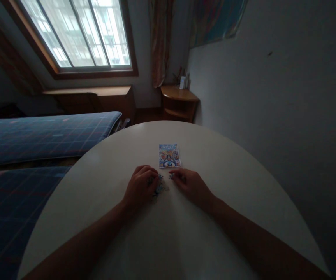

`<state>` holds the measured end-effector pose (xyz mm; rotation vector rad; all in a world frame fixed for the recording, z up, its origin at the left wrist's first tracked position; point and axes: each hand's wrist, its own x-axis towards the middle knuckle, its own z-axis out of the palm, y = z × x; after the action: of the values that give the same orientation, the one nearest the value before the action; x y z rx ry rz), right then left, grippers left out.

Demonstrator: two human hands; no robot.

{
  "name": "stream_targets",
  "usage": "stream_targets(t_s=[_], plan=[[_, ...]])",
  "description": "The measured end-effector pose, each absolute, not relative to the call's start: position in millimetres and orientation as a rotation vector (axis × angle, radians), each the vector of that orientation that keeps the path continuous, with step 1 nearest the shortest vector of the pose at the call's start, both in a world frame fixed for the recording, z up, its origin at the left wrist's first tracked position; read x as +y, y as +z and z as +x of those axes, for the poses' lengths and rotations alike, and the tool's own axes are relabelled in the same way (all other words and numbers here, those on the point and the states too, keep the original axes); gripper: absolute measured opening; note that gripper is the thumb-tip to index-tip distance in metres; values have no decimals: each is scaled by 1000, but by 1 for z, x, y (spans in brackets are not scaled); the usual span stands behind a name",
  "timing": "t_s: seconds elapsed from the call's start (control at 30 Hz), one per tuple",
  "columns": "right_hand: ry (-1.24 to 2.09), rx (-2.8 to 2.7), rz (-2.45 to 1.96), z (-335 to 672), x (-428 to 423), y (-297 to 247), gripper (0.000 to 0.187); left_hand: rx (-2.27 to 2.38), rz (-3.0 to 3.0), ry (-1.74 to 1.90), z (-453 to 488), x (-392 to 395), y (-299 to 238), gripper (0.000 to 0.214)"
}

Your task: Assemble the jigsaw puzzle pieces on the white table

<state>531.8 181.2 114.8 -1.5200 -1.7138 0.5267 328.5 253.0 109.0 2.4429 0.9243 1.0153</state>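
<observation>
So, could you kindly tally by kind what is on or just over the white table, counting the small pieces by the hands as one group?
Left hand and right hand: 2
Colourful printed sheet: 1
Group of small pieces: 1 (too small to count singly)
Total: 4

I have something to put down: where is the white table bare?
The table is bare right of the right hand toward the wall, left of the left hand toward the plaid mattress, and beyond the printed sheet. Crowded: between the hands, where small pieces lie by the left.
</observation>
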Motion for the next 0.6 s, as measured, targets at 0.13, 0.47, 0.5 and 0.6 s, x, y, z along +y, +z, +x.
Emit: stream_targets(t_s=[0.13, 0.47, 0.5, 0.6], plan=[[340, -1888, -1542, 535, 179, 115, 22, 934, 2437, 1023, 328, 254, 108, 11], [235, -2001, -1623, 547, 174, 120, 27, 880, 2423, 1015, 326, 252, 108, 8], [221, -2030, -1629, 546, 173, 121, 25, 878, 2423, 1010, 326, 252, 107, 8], [190, -2077, -1662, 544, 171, 123, 19, 879, 2424, 997, 326, 252, 108, 8]])
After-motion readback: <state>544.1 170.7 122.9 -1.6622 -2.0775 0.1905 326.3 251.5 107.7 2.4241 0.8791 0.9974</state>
